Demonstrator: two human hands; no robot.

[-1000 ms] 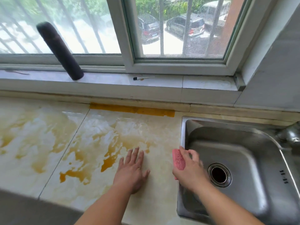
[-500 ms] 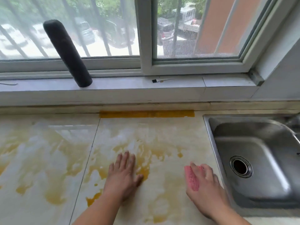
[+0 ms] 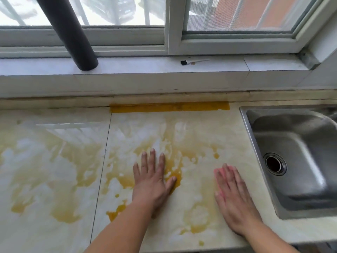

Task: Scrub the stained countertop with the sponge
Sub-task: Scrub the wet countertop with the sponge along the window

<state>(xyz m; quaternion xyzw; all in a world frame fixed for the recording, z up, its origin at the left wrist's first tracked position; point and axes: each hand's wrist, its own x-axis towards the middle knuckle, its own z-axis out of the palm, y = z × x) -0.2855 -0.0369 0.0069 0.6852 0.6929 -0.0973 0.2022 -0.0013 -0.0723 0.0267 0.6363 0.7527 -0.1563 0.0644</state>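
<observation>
The pale marbled countertop (image 3: 191, 136) carries yellow-orange stains (image 3: 175, 177) across its middle and left. My left hand (image 3: 152, 181) lies flat on it with fingers spread, thumb beside the darkest stain, holding nothing. My right hand (image 3: 232, 196) presses flat on the counter a little to the right, close to the sink. Under its fingers lies the pink sponge (image 3: 218, 173), mostly hidden, with only a pink edge showing at the fingertips' left side.
A steel sink (image 3: 295, 161) with a round drain is set into the counter at the right. A strip of orange stain (image 3: 169, 107) runs along the back edge. On the windowsill stand a dark cylinder (image 3: 73, 33) and a small brush (image 3: 193, 62).
My right hand brought the sponge from the sink's edge leftward onto the counter and laid it flat under the palm. The left hand stayed planted; the view tilted down.
</observation>
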